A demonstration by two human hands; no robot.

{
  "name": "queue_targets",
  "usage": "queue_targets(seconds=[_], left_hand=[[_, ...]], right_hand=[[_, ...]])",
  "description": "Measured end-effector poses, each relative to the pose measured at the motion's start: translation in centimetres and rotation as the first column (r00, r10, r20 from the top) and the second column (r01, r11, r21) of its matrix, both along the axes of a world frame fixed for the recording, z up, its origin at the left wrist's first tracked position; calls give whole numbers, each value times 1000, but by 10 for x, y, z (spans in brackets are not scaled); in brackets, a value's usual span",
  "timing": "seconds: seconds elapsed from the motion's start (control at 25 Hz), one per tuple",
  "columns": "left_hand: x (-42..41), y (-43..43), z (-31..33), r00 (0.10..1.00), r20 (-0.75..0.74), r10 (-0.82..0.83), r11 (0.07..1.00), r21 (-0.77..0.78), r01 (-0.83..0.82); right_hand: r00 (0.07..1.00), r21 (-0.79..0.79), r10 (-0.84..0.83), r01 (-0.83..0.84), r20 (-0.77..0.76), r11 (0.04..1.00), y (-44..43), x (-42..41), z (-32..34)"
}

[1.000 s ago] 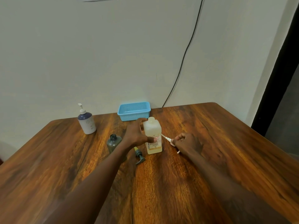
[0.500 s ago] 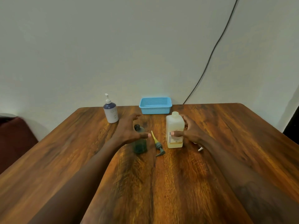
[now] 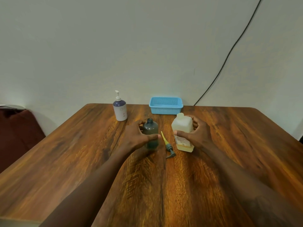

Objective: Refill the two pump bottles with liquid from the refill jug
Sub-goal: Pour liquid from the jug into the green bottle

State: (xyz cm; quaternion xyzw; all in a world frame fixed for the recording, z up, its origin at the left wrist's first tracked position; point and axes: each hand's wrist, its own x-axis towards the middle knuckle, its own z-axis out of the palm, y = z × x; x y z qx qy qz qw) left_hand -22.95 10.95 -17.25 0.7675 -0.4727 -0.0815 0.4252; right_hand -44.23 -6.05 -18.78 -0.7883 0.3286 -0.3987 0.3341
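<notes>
The refill jug point(image 3: 182, 125) has been taken over by the right hand point(image 3: 199, 135); the uncapped grey bottle point(image 3: 150, 128) is now gripped by the left hand point(image 3: 136, 136). Pouring is judged ready.

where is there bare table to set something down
Bare wood lies left of the left hand and dark bottle, and right of the right hand and refill jug to the table edge. Near wood between the forearms is free. Crowded: the gap between bottle and jug, where the pump head lies.
</notes>
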Motion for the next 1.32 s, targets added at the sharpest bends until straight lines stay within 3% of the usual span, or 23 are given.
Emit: queue_targets(seconds=[0.28, 0.56, 1.32], left_hand=[[-12, -7, 15, 995, 103, -8, 992, -128, 22], [-20, -7, 14, 995, 92, -30, 991, -130, 42], [-21, -5, 14, 988, 154, -19, 992, -121, 38]], right_hand=[[985, -403, -132, 77, -111, 912, 17, 8, 29], [973, -600, -191, 76, -130, 796, 28, 7, 46], [961, -723, -205, 8, -184, 690, 26, 10, 51]])
